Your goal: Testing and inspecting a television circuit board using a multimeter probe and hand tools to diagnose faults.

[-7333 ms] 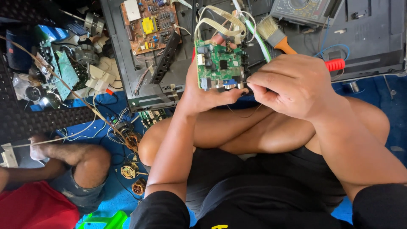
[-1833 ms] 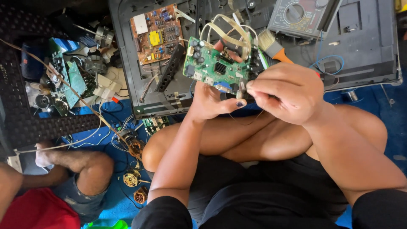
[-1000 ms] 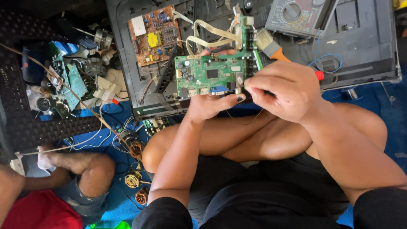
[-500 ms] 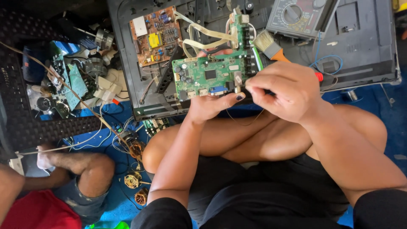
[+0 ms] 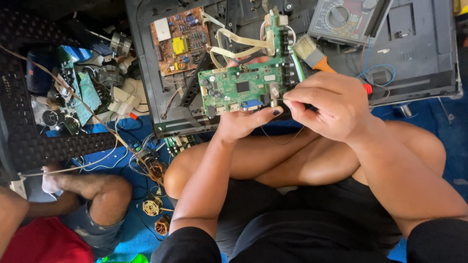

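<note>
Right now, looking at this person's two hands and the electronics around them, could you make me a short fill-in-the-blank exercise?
1. The left hand holds the flat rectangular circuit board, which is ____ in colour.
2. The right hand pinches at that board's ____ edge.
3. The brown circuit board lies inside an open ____ plastic casing.
4. The bristle paintbrush has an ____ handle.

Missing words: green; right; grey; orange

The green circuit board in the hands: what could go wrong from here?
The left hand supports the green circuit board only at its lower edge, so it may tip. The right hand pinches near a thin wire, which could snag. The beige ribbon cables could strain if pulled.
</note>
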